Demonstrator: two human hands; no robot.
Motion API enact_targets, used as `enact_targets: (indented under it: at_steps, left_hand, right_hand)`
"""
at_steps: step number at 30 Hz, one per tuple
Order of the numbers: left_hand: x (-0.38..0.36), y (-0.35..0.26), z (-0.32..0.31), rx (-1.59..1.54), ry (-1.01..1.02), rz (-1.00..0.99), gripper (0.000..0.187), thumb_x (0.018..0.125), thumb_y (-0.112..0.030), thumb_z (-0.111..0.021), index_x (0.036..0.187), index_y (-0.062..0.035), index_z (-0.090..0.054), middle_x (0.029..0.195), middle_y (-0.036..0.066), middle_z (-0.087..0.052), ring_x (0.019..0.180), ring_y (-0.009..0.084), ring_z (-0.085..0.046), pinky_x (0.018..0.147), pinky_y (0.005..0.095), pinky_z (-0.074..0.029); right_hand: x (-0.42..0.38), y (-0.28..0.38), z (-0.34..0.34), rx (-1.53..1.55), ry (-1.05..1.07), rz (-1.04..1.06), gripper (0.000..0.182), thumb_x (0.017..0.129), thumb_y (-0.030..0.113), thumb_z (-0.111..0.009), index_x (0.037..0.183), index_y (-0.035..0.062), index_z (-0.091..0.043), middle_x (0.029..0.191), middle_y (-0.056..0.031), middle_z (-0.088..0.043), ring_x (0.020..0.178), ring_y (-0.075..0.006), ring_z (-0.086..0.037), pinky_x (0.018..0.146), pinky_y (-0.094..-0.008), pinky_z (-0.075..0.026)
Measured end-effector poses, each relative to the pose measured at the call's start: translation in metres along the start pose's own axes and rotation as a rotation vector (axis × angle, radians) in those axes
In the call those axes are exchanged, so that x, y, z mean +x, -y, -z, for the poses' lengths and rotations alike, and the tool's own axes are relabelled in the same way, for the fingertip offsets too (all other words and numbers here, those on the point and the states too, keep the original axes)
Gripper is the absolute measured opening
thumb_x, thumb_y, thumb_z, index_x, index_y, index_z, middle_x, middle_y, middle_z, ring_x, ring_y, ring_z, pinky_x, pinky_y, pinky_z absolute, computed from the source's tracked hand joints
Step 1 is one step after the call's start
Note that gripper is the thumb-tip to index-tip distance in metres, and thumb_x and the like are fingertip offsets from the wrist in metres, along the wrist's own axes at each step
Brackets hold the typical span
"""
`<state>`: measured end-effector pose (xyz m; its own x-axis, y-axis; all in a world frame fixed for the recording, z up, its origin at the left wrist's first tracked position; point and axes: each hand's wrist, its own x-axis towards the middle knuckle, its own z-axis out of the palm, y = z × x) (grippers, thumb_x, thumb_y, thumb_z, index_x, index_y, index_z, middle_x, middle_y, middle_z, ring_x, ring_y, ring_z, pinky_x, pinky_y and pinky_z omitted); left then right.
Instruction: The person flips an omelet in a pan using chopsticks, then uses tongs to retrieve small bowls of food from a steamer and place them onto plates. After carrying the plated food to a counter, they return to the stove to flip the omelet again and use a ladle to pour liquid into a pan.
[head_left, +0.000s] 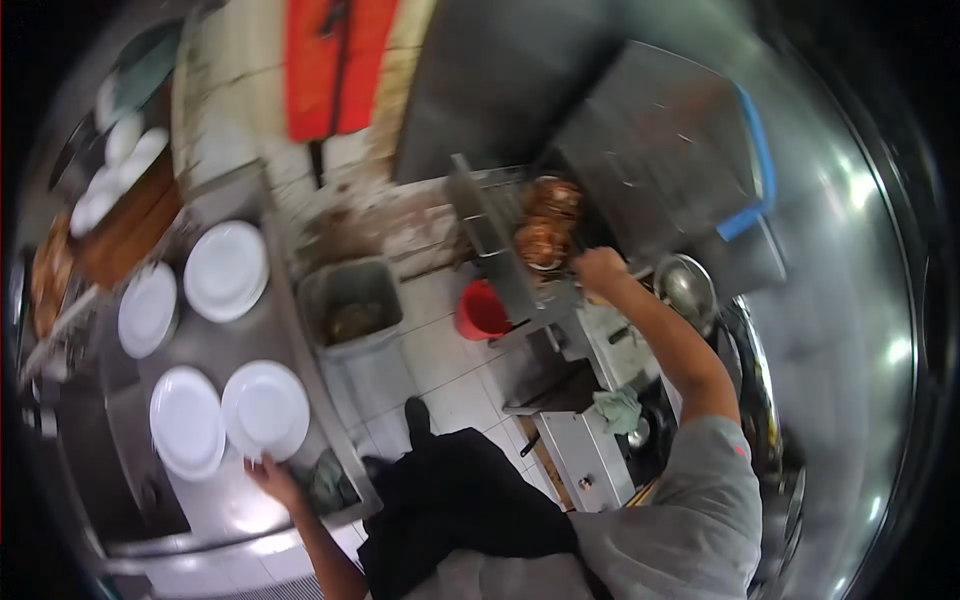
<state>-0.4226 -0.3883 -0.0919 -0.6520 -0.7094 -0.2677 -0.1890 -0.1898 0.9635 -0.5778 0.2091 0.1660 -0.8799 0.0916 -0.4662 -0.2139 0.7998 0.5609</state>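
My right hand (600, 272) reaches forward to a metal cooking unit (490, 245) with browned food (545, 240) in it, possibly roasted meat. Its fingers are curled in at the near edge of that food, and I cannot tell what is in them. My left hand (272, 482) is low on the left, fingers apart, by the near rim of a white plate (266, 408) on the steel counter (240, 520). Beside that plate lies another white plate (187, 422). Two more, a round plate (226, 271) and a narrower-looking plate (148, 310), sit farther up the counter.
A grey bin (352, 345) and a red bucket (482, 312) stand on the tiled floor. A dark cloth (328, 482) lies at the counter's corner. On the right are a metal bowl (686, 290), a green cloth (618, 408) and a steel hood (830, 330).
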Motion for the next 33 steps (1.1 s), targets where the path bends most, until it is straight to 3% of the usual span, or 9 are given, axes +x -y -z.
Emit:
enact_targets:
  at_steps: [3,8,9,12,15,16,18,24,33]
  left_hand:
    - [-0.003,-0.007,0.001,-0.113,0.026,-0.036,0.049,0.092,-0.018,-0.048,0.133,-0.0022,-0.028,0.126,0.016,-0.045,0.103,0.027,-0.053,0.077,0.0375,-0.049]
    - [0.002,-0.008,-0.006,0.02,-0.035,-0.027,0.049,0.091,-0.022,-0.051,0.131,-0.0019,-0.032,0.121,0.015,-0.048,0.098,0.0249,-0.056,0.059,0.0328,-0.053]
    - [0.004,-0.011,-0.007,0.024,-0.02,-0.048,0.049,0.091,-0.022,-0.051,0.131,-0.0019,-0.032,0.121,0.015,-0.048,0.098,0.0249,-0.056,0.059,0.0328,-0.053]
    - [0.017,-0.027,-0.009,0.208,-0.042,0.082,0.056,0.088,-0.026,-0.055,0.133,-0.0015,-0.03,0.119,0.016,-0.049,0.092,0.0257,-0.057,0.047,0.0303,-0.05]
    - [-0.008,-0.082,-0.034,0.507,0.002,0.265,0.073,0.082,-0.028,-0.062,0.139,-0.0025,-0.024,0.115,0.022,-0.051,0.094,0.035,-0.058,0.054,0.0391,-0.053]
    - [0.048,-0.021,0.002,1.167,-0.028,-0.211,0.075,0.079,-0.027,-0.066,0.138,-0.0035,-0.027,0.117,0.027,-0.05,0.104,0.0418,-0.053,0.077,0.0485,-0.05]
    - [0.001,-0.093,-0.053,1.271,-0.007,-0.398,0.073,0.075,-0.022,-0.068,0.136,-0.0042,-0.032,0.123,0.029,-0.045,0.11,0.0447,-0.046,0.093,0.0507,-0.039]
    - [-0.101,-0.234,-0.296,0.55,0.897,-0.685,0.062,0.077,0.0,-0.061,0.134,-0.0084,-0.039,0.133,0.011,-0.043,0.109,0.0267,-0.051,0.088,0.035,-0.043]
    - [-0.294,-0.362,-0.557,0.273,1.491,-1.528,0.052,0.08,-0.002,-0.06,0.13,-0.0075,-0.046,0.126,0.014,-0.05,0.106,0.0259,-0.054,0.087,0.0345,-0.044]
  right_hand:
    - [-0.025,0.002,0.035,0.069,0.058,-0.113,0.029,0.073,0.025,-0.065,0.095,0.0064,-0.066,0.09,-0.0128,-0.067,0.087,-0.0273,-0.065,0.074,-0.0361,-0.052]
    - [-0.042,0.099,-0.009,1.078,-0.524,-0.276,0.058,0.083,0.047,-0.058,0.12,0.0035,-0.051,0.102,-0.0203,-0.063,0.084,-0.0373,-0.064,0.072,-0.0415,-0.052]
    - [-0.033,0.139,-0.016,1.545,-0.273,-0.257,0.058,0.084,0.05,-0.056,0.121,0.0065,-0.051,0.095,-0.014,-0.064,0.071,-0.028,-0.064,0.062,-0.0394,-0.052]
    - [0.012,0.207,-0.026,2.528,0.21,-0.146,0.035,0.088,0.045,-0.053,0.097,0.011,-0.054,0.074,0.0004,-0.052,0.055,-0.0085,-0.05,0.043,-0.0289,-0.043]
    - [0.044,0.209,-0.005,2.866,-0.04,-0.389,0.028,0.09,0.038,-0.055,0.089,0.0102,-0.052,0.066,0.0005,-0.051,0.048,-0.0087,-0.045,0.039,-0.0285,-0.039]
    - [0.056,0.209,-0.006,2.888,-0.058,-0.394,0.028,0.09,0.038,-0.055,0.089,0.0102,-0.052,0.066,0.0005,-0.051,0.048,-0.0087,-0.045,0.039,-0.0285,-0.039]
    - [0.078,0.211,-0.014,2.843,-0.293,-0.37,0.029,0.091,0.037,-0.053,0.081,0.0101,-0.05,0.061,0.0004,-0.048,0.044,-0.009,-0.044,0.036,-0.0277,-0.036]
    - [0.084,0.201,0.002,2.881,-0.398,-0.514,0.03,0.093,0.033,-0.049,0.074,0.0094,-0.047,0.054,0.0017,-0.044,0.037,-0.0083,-0.039,0.033,-0.0261,-0.032]
    - [0.134,0.098,-0.056,2.987,-0.557,-0.683,0.023,0.094,0.031,-0.048,0.082,0.0117,-0.046,0.059,0.0035,-0.043,0.04,-0.0077,-0.036,0.035,-0.026,-0.033]
